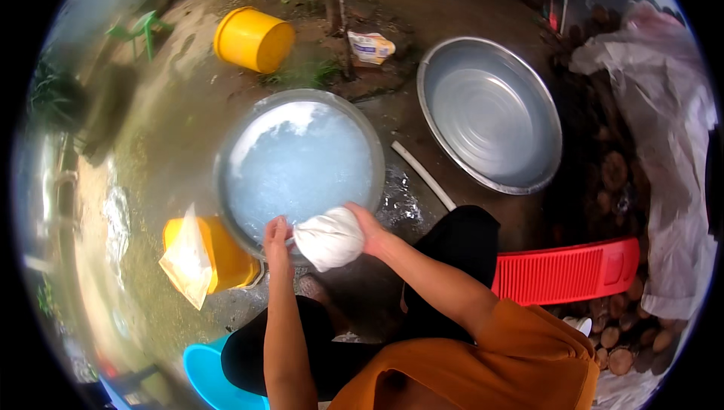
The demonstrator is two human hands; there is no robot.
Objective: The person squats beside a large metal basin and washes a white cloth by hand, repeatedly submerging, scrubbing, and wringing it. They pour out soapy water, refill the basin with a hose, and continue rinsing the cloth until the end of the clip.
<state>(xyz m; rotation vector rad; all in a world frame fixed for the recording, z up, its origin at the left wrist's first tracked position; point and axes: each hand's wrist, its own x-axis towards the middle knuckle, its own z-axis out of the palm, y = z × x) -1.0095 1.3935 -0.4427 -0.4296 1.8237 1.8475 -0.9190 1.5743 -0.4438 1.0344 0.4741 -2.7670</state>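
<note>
A bunched white cloth [330,239] is between my two hands, over the near rim of a large round basin [377,168]. My right hand [369,229] grips its right side, with the fingers partly hidden behind it. At the cloth's gathered left end, my left hand [277,237] has its fingers closed around a small bit of it. Bluish, cloudy water [300,166] fills much of the basin and reflects bright sky.
A wide metal basin [492,116] stands at the right, near a white pipe [424,175]. Yellow buckets [243,39] lie beyond and at the left, one under a plastic bag [189,266]. A red ridged washboard [565,271] and a blue tub [206,376] flank my legs.
</note>
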